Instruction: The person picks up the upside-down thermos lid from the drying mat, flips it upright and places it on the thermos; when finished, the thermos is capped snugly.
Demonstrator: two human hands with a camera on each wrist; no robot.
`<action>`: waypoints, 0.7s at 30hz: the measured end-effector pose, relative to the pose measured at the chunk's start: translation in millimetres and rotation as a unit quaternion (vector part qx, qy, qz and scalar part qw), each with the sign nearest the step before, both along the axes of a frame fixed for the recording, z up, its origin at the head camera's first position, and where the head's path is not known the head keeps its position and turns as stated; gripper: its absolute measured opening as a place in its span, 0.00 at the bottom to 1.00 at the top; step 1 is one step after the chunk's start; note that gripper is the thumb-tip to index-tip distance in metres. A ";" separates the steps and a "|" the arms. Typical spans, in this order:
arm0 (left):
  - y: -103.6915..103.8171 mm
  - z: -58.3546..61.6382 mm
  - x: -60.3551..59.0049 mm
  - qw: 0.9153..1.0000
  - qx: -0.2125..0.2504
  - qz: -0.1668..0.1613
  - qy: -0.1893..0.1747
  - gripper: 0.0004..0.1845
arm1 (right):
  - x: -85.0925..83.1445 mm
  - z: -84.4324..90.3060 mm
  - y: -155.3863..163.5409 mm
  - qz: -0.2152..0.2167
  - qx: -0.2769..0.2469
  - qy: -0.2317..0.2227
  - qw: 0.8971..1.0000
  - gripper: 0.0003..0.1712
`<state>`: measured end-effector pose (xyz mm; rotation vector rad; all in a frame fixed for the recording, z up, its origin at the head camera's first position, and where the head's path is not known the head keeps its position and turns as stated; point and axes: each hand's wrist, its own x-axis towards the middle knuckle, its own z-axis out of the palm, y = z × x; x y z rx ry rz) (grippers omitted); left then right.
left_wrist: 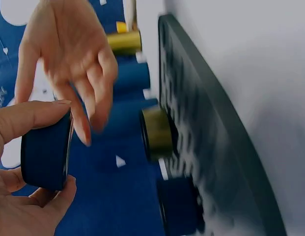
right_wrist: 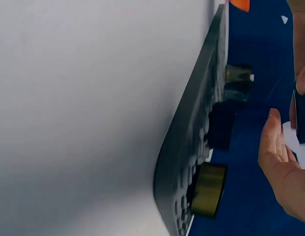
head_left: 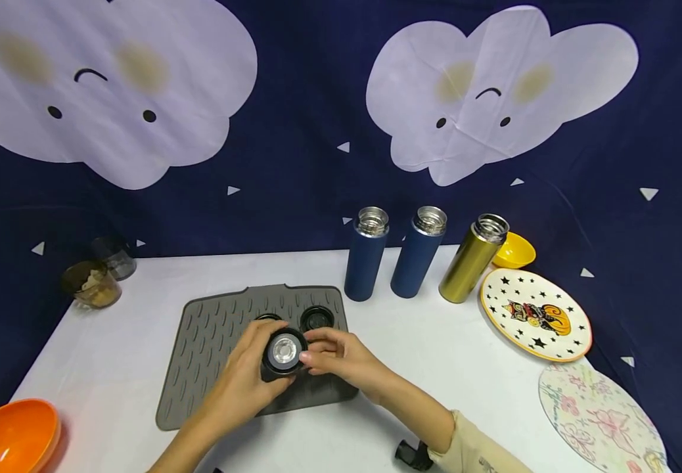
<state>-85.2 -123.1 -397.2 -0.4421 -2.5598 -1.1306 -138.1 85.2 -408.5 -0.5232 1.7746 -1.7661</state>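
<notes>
My left hand (head_left: 240, 384) grips the dark blue lid (head_left: 284, 355) by its wall, over the grey mat (head_left: 199, 355). My right hand (head_left: 335, 355) sits just beside it, fingers (left_wrist: 88, 93) loosely spread, touching its rim, holding nothing. I judge it best to keep the lid level and turn it from the rim. Two more lids (head_left: 316, 318) lie just beyond my fingers; three open flasks (head_left: 366, 263) stand farther out. Open table lies near my right wrist
</notes>
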 end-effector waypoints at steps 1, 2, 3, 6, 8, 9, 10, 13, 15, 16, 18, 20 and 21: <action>4.0 -0.6 1.0 1.000 0.000 -0.007 0.002 0.44 | 1.1 0.1 -1.3 -0.001 -0.004 -0.007 1.000 0.30; 7.6 -1.3 1.7 1.000 0.000 -0.013 0.006 0.43 | 2.2 0.3 -2.3 -0.003 -0.008 -0.015 1.000 0.29; 10.5 -2.1 2.2 1.000 -0.001 -0.017 0.012 0.43 | 3.3 0.4 -2.9 -0.004 -0.013 -0.024 1.000 0.28; 16.0 -4.7 2.8 0.999 -0.006 -0.022 0.027 0.43 | 6.4 -0.7 -4.3 -0.003 -0.031 -0.049 0.998 0.27; 18.2 -5.9 2.5 0.999 -0.013 -0.023 0.034 0.43 | 7.5 -1.3 -4.7 -0.007 -0.037 -0.060 0.998 0.26; 19.0 -6.5 2.4 0.999 -0.015 -0.025 0.035 0.43 | 8.0 -1.8 -4.6 -0.011 -0.038 -0.063 0.997 0.26; 19.6 -7.0 2.4 0.999 -0.017 -0.027 0.035 0.43 | 8.5 -2.2 -4.4 -0.016 -0.039 -0.065 0.997 0.26; 20.4 -7.8 3.0 0.999 -0.023 -0.037 0.030 0.42 | 10.5 -2.9 -2.6 -0.035 -0.038 -0.065 0.997 0.25; 19.7 -7.4 3.9 0.999 -0.020 -0.042 0.016 0.42 | 12.3 -3.2 -1.1 -0.045 -0.036 -0.055 0.997 0.25; 19.1 -6.9 4.5 0.999 -0.014 -0.046 0.004 0.43 | 13.3 -3.3 -0.4 -0.050 -0.035 -0.044 0.997 0.25; 17.6 -5.7 5.4 0.999 0.000 -0.045 -0.023 0.44 | 15.4 -4.1 1.3 -0.061 -0.033 -0.008 0.998 0.25; 16.0 -4.2 6.1 0.997 0.025 -0.041 -0.058 0.44 | 17.4 -5.8 2.8 -0.073 -0.019 0.070 0.995 0.24; 15.3 -3.9 6.2 0.996 0.041 -0.041 -0.074 0.43 | 18.3 -6.9 3.8 -0.081 -0.010 0.119 0.990 0.23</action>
